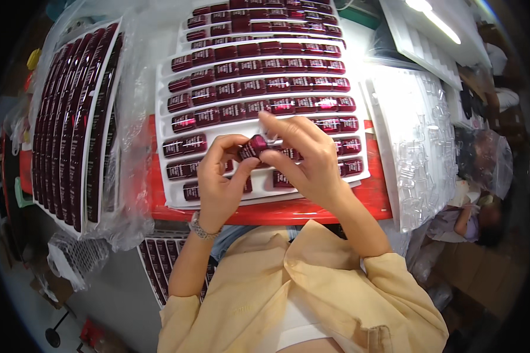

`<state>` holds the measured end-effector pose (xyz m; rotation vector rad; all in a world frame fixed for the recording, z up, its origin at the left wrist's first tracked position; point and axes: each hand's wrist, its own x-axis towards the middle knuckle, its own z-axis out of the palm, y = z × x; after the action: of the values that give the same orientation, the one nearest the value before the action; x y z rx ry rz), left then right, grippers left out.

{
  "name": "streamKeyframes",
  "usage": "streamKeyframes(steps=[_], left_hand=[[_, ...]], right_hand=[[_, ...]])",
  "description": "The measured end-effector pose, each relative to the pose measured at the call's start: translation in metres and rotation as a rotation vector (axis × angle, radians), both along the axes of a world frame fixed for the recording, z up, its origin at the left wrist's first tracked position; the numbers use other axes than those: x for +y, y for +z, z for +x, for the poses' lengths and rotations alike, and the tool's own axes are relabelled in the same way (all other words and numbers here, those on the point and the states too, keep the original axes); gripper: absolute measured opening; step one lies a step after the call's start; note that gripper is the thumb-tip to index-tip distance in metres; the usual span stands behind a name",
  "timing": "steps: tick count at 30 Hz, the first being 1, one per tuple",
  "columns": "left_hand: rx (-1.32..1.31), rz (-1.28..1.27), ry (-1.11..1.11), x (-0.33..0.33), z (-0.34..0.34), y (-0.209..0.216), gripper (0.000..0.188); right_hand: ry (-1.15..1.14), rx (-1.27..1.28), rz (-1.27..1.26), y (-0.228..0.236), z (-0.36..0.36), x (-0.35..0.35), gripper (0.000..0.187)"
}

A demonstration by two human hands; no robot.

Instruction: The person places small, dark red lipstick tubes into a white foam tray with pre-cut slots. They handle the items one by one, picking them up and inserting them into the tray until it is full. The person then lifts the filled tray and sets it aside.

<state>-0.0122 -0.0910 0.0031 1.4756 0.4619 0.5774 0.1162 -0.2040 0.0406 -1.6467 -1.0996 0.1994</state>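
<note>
A small glossy dark-red bottle [252,148] with pale print is held tilted above the near part of a white tray [169,191]. My left hand [219,179] is closed on it, thumb and index finger pinching its left end. At the bottle's right end is the thumb of my right hand [307,154], whose index finger is raised and bent over the tray. The remaining right fingers are partly hidden, and their hold looks loose. Rows of similar dark-red bottles [253,87] lie in the tray's grooves. Gaps show in the nearer rows, under and around my hands.
A red table [247,215] carries the tray. More filled trays [68,126] lean at the left with clear plastic wrap. On the right is a white tray of clear plastic pieces [421,147]. Another filled tray [159,259] sits below the table edge. A cardboard box [474,273] stands lower right.
</note>
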Motion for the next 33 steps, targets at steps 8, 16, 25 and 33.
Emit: streamKeyframes(steps=[8, 16, 25, 33], left_hand=[[-0.086, 0.104, -0.131, -0.007, 0.026, 0.002, 0.031], [-0.119, -0.417, 0.007, 0.018, -0.014, -0.007, 0.034], [0.145, 0.186, -0.067, 0.000, -0.019, 0.001, 0.044], [0.029, 0.489, -0.221, -0.015, -0.011, 0.013, 0.039]], right_hand=[[-0.186, 0.294, 0.055, 0.000, 0.021, -0.023, 0.015], [0.060, -0.335, -0.455, -0.018, 0.006, -0.041, 0.025], [0.121, -0.465, -0.374, -0.030, 0.006, -0.042, 0.019], [0.175, 0.132, -0.173, 0.000, 0.003, -0.037, 0.012]])
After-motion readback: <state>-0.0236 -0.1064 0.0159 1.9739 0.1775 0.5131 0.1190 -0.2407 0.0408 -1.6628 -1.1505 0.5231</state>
